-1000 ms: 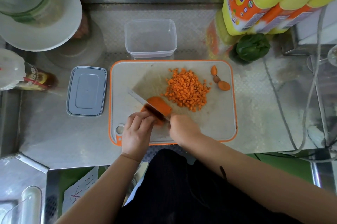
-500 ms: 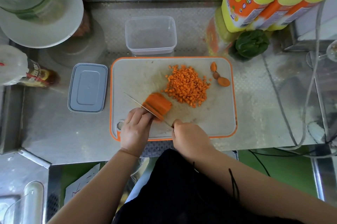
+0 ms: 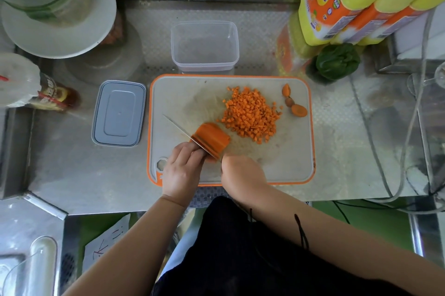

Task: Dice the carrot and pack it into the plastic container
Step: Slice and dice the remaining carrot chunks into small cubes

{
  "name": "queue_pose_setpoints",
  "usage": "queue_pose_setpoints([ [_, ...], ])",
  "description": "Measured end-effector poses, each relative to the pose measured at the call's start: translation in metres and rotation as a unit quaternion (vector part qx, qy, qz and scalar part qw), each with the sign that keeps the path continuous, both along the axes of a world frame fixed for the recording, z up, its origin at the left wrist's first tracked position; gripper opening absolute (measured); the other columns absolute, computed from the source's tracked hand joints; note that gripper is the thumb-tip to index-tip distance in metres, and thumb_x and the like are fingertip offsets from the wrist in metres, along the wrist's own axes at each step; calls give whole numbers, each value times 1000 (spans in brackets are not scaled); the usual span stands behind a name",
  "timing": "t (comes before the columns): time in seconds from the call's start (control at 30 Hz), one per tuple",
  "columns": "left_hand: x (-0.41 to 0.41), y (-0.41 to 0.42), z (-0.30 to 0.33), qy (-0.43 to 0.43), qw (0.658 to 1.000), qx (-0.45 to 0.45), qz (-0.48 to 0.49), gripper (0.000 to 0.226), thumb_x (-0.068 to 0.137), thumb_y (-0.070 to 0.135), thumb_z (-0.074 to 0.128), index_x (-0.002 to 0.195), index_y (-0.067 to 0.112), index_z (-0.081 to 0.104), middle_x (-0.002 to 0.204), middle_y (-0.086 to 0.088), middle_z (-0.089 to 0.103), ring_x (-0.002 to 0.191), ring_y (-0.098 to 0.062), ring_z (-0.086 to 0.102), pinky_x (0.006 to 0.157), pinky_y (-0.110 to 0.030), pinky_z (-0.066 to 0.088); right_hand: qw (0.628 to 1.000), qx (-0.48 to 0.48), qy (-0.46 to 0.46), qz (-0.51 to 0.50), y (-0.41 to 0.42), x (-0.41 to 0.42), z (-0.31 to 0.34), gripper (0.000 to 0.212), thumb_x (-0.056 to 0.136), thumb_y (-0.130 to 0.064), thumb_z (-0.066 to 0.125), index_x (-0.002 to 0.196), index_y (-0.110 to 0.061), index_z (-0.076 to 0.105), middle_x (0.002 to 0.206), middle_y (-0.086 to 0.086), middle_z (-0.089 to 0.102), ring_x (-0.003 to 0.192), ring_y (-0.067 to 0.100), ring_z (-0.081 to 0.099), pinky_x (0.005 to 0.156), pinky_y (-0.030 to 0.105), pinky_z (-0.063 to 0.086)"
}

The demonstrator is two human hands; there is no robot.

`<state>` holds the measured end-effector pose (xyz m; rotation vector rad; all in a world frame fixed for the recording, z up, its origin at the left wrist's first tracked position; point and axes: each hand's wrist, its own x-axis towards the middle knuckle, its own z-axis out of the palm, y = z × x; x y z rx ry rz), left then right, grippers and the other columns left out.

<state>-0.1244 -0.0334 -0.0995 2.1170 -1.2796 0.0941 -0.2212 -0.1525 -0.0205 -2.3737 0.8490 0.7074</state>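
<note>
Carrot (image 3: 212, 137) at the near middle of the cutting board (image 3: 192, 93) — firm, probably slick where cut, likely to roll. Left hand (image 3: 181, 170) curled on its near end, best pinned there. Right hand (image 3: 240, 170) wrapped round the knife (image 3: 178, 128) handle, blade in the carrot. Diced heap (image 3: 250, 112) just right; open plastic container (image 3: 204, 45) beyond the board's far edge, lid (image 3: 119, 112) to the left — nothing between.

Steel counter (image 3: 337, 151) with cutting board (image 3: 183, 98), clear container (image 3: 204, 42), grey lid (image 3: 119, 112), bottles.
</note>
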Motion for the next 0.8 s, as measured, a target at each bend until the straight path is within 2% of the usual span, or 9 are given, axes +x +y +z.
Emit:
queue_pose_setpoints([
  [0.17,1,0,0,-10,1000,-7,0,6,85,0,71,91,2,70,95,-13,66,96,-28,56,86,-33,48,999,9,34,-12,1,5,-4,16,91,-1,47,102,-5,58,91,11,61,86,31,61,63,33,40],
  [0.27,1,0,0,-14,1000,-12,-4,7,84,-2,72,90,2,70,95,-14,67,95,-28,55,86,-33,48,997,20,62,-29,0,9,-7,21,91,2,46,105,-5,59,97,13,63,85,32,62,64,33,42],
  [0.37,1,1,0,-15,1000,-8,-6,8,85,-2,71,91,3,72,97,-12,68,97,-26,56,90,-31,48,996,36,59,-63,-5,9,-9,18,89,1,46,101,-6,58,89,12,60,75,28,54,62,34,42],
  [0.43,2,3,-1,-19,1000,-8,-12,19,80,-6,74,94,6,69,97,-10,65,97,-26,57,89,-30,47,994,54,57,-76,-15,10,-12,9,91,-4,49,89,-7,57,75,6,53,70,26,52,55,30,39],
  [0.5,6,5,0,-19,1000,-3,-20,33,76,-9,77,97,11,62,99,-7,61,97,-26,57,85,-31,49,992,78,54,-86,-25,11,-13,26,94,-12,51,68,-10,47,63,3,46,62,23,50,46,27,31],
  [0.57,8,6,0,-20,1000,4,-22,36,76,-8,78,99,14,60,100,-5,59,97,-25,58,82,-31,50,992,83,41,-81,-29,9,-14,34,94,-15,51,63,-14,40,59,2,43,57,23,49,45,27,28],
  [0.63,7,6,1,-24,999,6,-23,31,77,-7,78,97,11,64,99,-7,63,97,-25,58,83,-32,51,995,71,24,-70,-24,4,-14,19,93,-14,50,75,-11,45,62,2,43,64,27,53,49,29,34],
  [0.7,6,4,2,-28,999,10,-21,21,78,-6,77,93,6,70,97,-10,66,97,-25,58,85,-33,51,997,48,-9,-57,-13,-2,-14,7,94,-16,47,98,-10,48,66,1,43,68,28,54,56,33,41],
  [0.8,5,4,3,-29,999,12,-16,16,80,-4,76,91,5,71,96,-10,67,97,-25,57,85,-34,51,996,32,-63,-61,-4,-7,-14,28,94,-18,47,121,-15,39,77,7,58,70,30,60,62,40,52],
])
